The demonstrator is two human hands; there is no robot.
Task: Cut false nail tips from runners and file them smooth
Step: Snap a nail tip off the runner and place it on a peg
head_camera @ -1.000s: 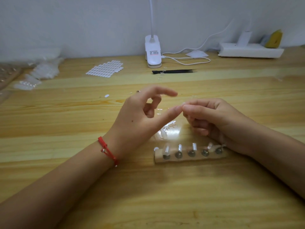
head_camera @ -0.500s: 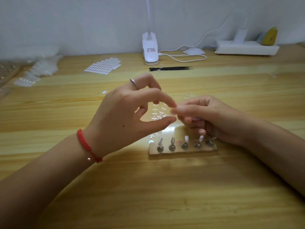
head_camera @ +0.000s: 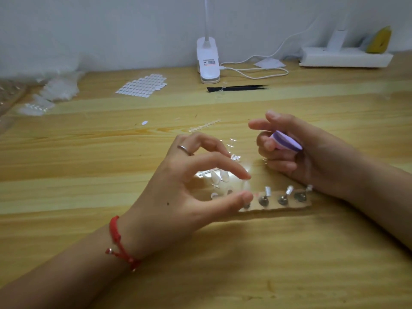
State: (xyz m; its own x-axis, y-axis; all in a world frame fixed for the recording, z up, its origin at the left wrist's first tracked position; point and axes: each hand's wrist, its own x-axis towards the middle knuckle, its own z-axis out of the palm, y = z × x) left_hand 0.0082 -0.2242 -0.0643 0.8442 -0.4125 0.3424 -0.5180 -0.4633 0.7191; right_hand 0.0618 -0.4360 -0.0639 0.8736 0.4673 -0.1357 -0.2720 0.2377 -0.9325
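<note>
My left hand (head_camera: 196, 188), with a ring and a red wrist cord, hovers over the left end of the cardboard holder strip (head_camera: 289, 205). Its thumb and forefinger pinch a small clear nail tip (head_camera: 244, 186), faint against the glare. Several metal stands with clear tips rise from the strip. My right hand (head_camera: 296, 152) rests on the table behind the strip, its fingers curled round a purple nail file block (head_camera: 286, 141). Clear tips on a runner (head_camera: 219, 177) lie behind my left hand. A bare runner (head_camera: 205, 126) lies farther back.
Black tweezers (head_camera: 238, 88) lie in front of a white clip lamp base (head_camera: 208, 61) with its cable. A sheet of white adhesive tabs (head_camera: 142, 85) is at back left, beside plastic bags (head_camera: 55, 88). A white power strip (head_camera: 343, 56) sits at back right.
The two hands, fingertips together a second ago, have parted. My left hand dropped toward the holder strip. My right hand drew back, and the purple file now shows in it.
</note>
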